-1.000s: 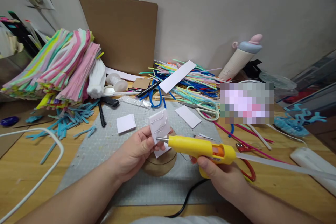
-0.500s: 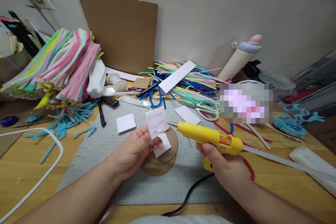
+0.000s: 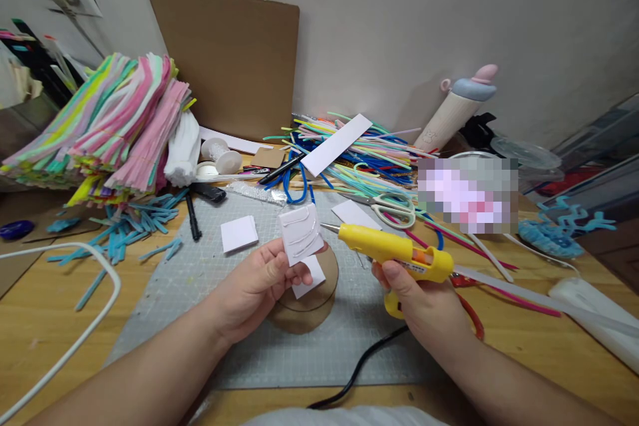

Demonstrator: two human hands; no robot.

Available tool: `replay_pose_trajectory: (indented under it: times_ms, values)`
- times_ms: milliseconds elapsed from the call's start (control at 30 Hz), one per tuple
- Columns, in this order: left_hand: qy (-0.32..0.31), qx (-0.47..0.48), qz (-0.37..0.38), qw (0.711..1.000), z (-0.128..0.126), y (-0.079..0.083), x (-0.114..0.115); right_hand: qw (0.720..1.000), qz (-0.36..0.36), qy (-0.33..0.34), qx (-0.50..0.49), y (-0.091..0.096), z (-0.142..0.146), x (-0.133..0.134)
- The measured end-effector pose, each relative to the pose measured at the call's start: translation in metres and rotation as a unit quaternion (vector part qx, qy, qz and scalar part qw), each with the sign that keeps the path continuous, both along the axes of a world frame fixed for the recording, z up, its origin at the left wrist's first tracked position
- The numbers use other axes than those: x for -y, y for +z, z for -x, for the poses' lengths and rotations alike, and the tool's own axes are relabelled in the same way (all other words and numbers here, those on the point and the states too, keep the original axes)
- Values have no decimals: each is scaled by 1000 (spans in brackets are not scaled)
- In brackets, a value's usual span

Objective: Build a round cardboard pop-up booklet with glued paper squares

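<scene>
Between the thumb and fingers of my left hand (image 3: 264, 286) is a small white card (image 3: 301, 234), its face streaked with several lines of clear glue. My right hand (image 3: 429, 306) grips a yellow hot glue gun (image 3: 394, 251), a long glue stick (image 3: 529, 293) trailing from its back. The gun's metal nozzle points left, close to the card's right edge. Below my left hand lies a round cardboard disc (image 3: 307, 316), with another white piece (image 3: 309, 277) on top. A stack of white squares (image 3: 239, 233) sits to the left on the grey cutting mat (image 3: 170, 326).
Scissors (image 3: 394, 208) and a white card piece (image 3: 355, 214) lie behind the gun. Pipe cleaner bundles (image 3: 114, 120) fill the left; more loose pipe cleaners (image 3: 359, 153) lie at the back. A black cord (image 3: 359, 369) runs below the gun. A cardboard sheet (image 3: 229, 53) leans on the wall.
The card in my left hand has tilted slightly and carries more glue lines. The glue gun has shifted a little, its nozzle now higher along the card's right edge.
</scene>
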State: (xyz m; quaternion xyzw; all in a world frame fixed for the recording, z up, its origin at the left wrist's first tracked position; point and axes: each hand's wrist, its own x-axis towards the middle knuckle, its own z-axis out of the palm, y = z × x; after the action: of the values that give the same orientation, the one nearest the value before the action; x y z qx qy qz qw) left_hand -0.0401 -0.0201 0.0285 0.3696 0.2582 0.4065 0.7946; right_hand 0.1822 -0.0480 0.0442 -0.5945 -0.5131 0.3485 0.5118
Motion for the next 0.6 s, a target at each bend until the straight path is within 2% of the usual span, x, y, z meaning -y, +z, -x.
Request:
replay_pose_trajectory:
  times_ms: [367, 600]
  values:
    - [-6, -17, -10, 1000, -1, 1, -1, 999, 24, 15, 17, -5, -3, 4]
    - [-9, -25, -12, 1000, 0, -1, 0, 1000, -13, -8, -8, 2, -2, 5]
